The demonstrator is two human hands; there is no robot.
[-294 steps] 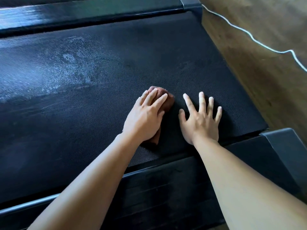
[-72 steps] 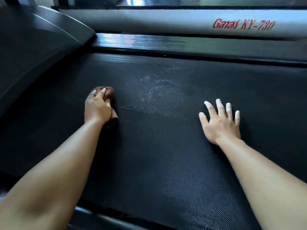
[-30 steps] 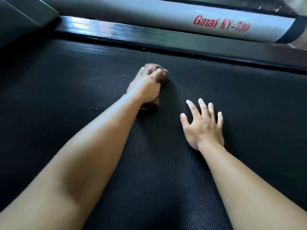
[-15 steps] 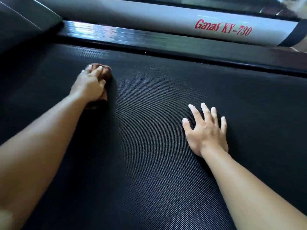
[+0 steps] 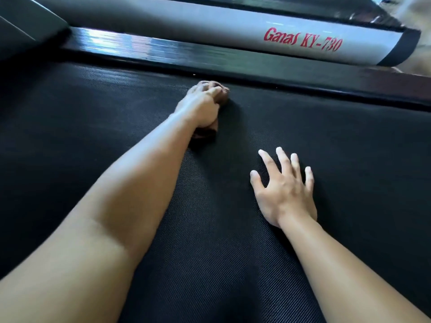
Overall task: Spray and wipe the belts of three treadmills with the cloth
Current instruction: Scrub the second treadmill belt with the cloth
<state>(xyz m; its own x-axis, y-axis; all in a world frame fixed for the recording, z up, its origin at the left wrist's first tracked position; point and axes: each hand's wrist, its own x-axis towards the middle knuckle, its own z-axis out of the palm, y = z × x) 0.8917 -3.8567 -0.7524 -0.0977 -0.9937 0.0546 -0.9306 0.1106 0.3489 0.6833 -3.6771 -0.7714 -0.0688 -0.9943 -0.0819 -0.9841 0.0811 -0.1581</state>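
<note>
The black textured treadmill belt (image 5: 93, 141) fills most of the view. My left hand (image 5: 200, 106) presses a bunched brown cloth (image 5: 222, 96) onto the belt near its far edge, fingers curled over it. Most of the cloth is hidden under the hand; a bit shows behind the wrist. My right hand (image 5: 285, 190) lies flat on the belt to the right and nearer to me, fingers spread, holding nothing. No spray bottle is in view.
A glossy black side rail (image 5: 233, 64) borders the belt's far edge. Beyond it runs a grey frame bar (image 5: 198, 24) with red lettering "Ganas KY-730". A dark motor cover (image 5: 21, 26) rises at the upper left.
My left hand has slid the cloth rightward along the belt's far edge, from the left side to the middle. The right hand has stayed planted on the belt.
</note>
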